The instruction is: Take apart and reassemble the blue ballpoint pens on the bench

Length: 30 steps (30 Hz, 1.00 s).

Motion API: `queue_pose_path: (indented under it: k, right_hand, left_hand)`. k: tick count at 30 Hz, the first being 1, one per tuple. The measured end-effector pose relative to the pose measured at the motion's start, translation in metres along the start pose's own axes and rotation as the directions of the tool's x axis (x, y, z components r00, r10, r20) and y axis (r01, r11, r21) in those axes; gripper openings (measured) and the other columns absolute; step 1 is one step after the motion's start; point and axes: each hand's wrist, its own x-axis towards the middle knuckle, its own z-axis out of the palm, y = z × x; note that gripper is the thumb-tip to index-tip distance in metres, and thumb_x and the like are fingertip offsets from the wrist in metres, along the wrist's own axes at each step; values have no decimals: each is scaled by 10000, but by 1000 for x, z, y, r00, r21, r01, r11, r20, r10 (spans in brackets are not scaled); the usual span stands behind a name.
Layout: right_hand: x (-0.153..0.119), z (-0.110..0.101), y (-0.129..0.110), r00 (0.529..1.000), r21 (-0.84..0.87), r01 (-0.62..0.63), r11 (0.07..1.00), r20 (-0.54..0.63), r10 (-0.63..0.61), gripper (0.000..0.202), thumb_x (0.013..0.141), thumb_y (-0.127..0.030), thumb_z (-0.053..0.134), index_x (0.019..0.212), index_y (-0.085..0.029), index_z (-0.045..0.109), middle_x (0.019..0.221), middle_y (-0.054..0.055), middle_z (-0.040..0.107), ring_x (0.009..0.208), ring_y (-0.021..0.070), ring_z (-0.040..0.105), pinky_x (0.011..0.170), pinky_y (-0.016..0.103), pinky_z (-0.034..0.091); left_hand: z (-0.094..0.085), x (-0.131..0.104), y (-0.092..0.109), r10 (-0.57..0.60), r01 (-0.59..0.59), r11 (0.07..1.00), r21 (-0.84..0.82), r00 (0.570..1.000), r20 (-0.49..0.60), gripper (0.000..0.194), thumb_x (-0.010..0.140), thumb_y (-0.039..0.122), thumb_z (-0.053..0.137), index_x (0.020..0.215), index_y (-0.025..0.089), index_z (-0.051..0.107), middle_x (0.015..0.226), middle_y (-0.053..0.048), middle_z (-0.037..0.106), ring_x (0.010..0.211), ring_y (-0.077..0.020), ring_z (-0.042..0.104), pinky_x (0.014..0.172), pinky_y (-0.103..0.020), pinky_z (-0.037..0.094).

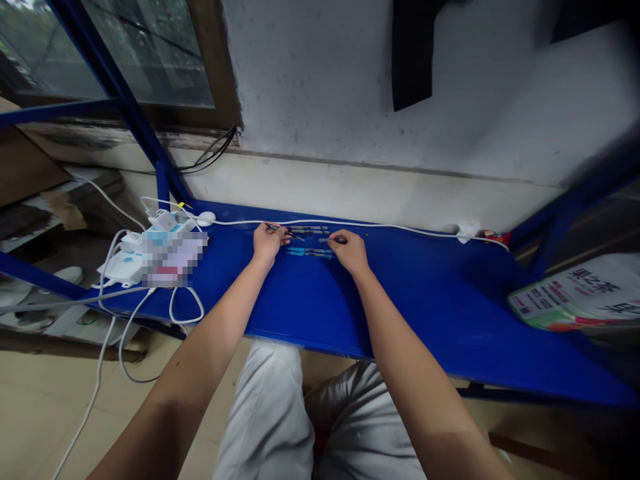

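Note:
My left hand point(269, 241) is closed on a dark pen part point(273, 227), whose thin tip points right. My right hand point(349, 249) pinches another dark pen piece point(341, 240), with a thin end pointing left toward the first one. A small gap separates the two pieces. Just behind them, several dark and clear pens point(313, 229) lie side by side on the blue table point(310, 300). Nearer to me, between the hands, blue-tinted clear pens point(307, 252) rest flat.
White power strips and chargers point(125, 260) with loose cables crowd the left end, beside a blurred-out flat item point(177, 259). A white cable point(400, 228) runs along the wall. A printed plastic package point(575, 293) stands at the right.

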Motion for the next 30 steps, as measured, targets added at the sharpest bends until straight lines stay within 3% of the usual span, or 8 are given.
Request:
queue_pose_path:
  k: [4,8,10,14,18,21,24,30]
  right_hand:
    - [2,5,1,995,-131,67,989,86,-56,131,819,-225,735,917,-244,820,985,41,811,1016,258,701,957,401,505]
    - [-1,7,-5,985,-186,170,968,44,-164,235,820,-293,827,1055,-301,823,1235,46,784,1288,307,600,1130,549,410]
    - [-3,7,-8,973,-151,229,962,56,-223,224,857,-298,808,1081,-308,821,1235,48,784,1271,298,611,1125,549,421]
    - [-2,5,-7,960,-104,276,956,70,-269,128,906,-234,739,977,-270,840,1038,60,821,1091,272,678,1023,456,504]
    - [3,-1,3,971,-99,240,966,16,-239,149,896,-200,709,942,-246,844,968,51,829,977,263,710,967,411,528]
    - [6,-6,12,984,-70,175,982,-9,-176,153,883,-208,700,927,-240,843,939,47,829,940,265,736,938,403,542]
    - [6,-7,16,989,-23,149,989,-9,-149,160,875,-202,689,911,-238,840,944,44,830,923,258,756,928,391,550]
    - [3,-3,12,978,-62,206,977,3,-207,132,865,-218,717,893,-258,840,982,42,832,954,256,743,975,403,535]
  left_hand:
    - [-1,-2,1,47,-46,998,-37,998,40,213,867,111,758,896,166,554,809,-47,726,729,-201,776,736,-366,649]
    - [3,-11,6,75,-61,995,-82,978,194,270,855,172,817,884,164,549,847,-75,752,816,-247,803,796,-412,667]
    - [7,-16,8,94,-61,991,-121,951,293,312,840,202,847,872,167,538,888,-92,771,847,-265,810,804,-426,673]
    - [12,-23,10,93,-39,989,-142,914,396,367,814,275,886,873,172,539,925,-89,785,846,-260,812,854,-466,673]
    - [5,-18,13,137,-74,980,-187,926,351,312,860,315,847,900,172,572,963,-98,795,931,-245,807,940,-455,648]
    - [-1,-11,15,162,-99,969,-225,946,280,277,871,311,827,922,181,588,955,-78,791,958,-241,803,916,-418,645]
    - [-1,-7,12,163,-130,981,-141,954,252,251,843,296,834,954,171,646,916,-73,785,879,-222,797,823,-365,642]
    - [5,-5,-1,200,-246,964,97,919,339,193,809,304,813,888,142,746,773,-57,754,761,-195,747,729,-311,591]
